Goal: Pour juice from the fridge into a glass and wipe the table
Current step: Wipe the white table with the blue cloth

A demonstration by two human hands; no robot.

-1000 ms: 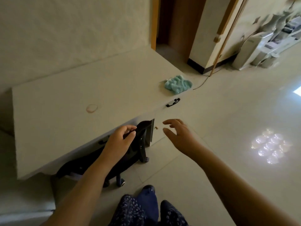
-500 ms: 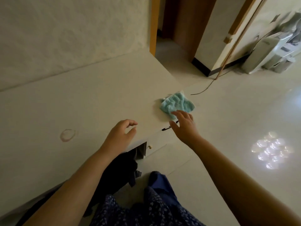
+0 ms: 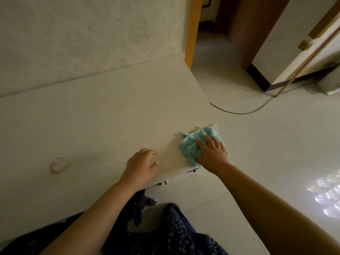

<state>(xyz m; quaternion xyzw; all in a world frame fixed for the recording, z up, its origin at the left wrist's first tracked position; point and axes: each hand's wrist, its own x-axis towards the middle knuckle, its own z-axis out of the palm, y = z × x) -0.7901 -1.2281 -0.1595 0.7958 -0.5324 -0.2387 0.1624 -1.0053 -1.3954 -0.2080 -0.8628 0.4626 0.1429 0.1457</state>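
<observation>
cloth (image 3: 195,144): crumpled, fluffy teal, on smooth pale counter (image 3: 110,116)
right hand (image 3: 211,153): grip wide, flat on cloth
left hand (image 3: 140,165): grip loose, empty

Quick tally, nothing fancy: one white table (image 3: 92,116); one light-blue cloth (image 3: 191,144) on it; one ring-shaped stain (image 3: 58,164) on the tabletop; two bare hands, so one left hand (image 3: 139,166) and one right hand (image 3: 211,153). Along the table's front edge I count one black drawer handle (image 3: 192,170) and one small pale knob (image 3: 166,182); below it, one black wheeled chair (image 3: 139,205), only partly in view. Out on the floor there's one thin dark cable (image 3: 239,112); one slim wooden pole (image 3: 294,77) leaning by the wall; one patch of speckled light reflections (image 3: 329,196).
</observation>
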